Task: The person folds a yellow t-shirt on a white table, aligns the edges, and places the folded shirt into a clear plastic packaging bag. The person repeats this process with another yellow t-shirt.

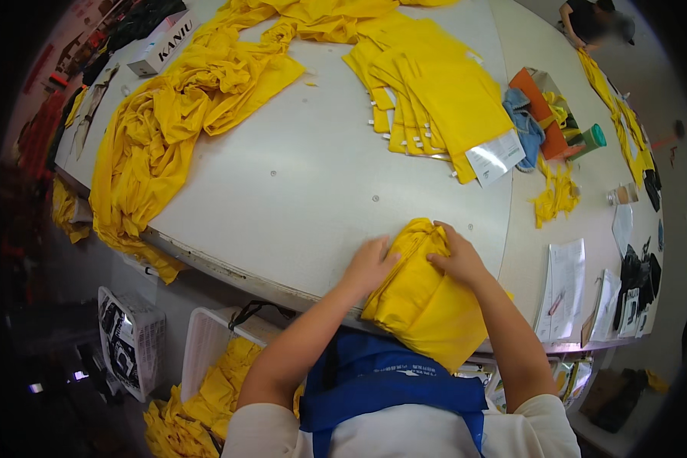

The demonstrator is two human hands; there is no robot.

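A folded bundle of thin yellow fabric (427,305) lies at the front edge of the table and hangs over it against my blue apron (389,382). My left hand (370,263) presses on the bundle's left side, its fingertips partly hidden by the folds. On the other side, my right hand (459,257) grips the upper right of the bundle, thumb on top and fingers around its far edge. Beyond my hands, flat yellow folded pieces (443,91) lie in a fanned, overlapping stack with small white tags and a clear plastic sleeve (496,158).
A heap of crumpled yellow fabric (160,122) covers the table's left side. To the right are an orange box (533,103), blue cloth (524,130), a green cup (594,137), yellow scraps (556,192) and papers (563,282). A white basket (206,343) stands below. Another person (594,23) works far right.
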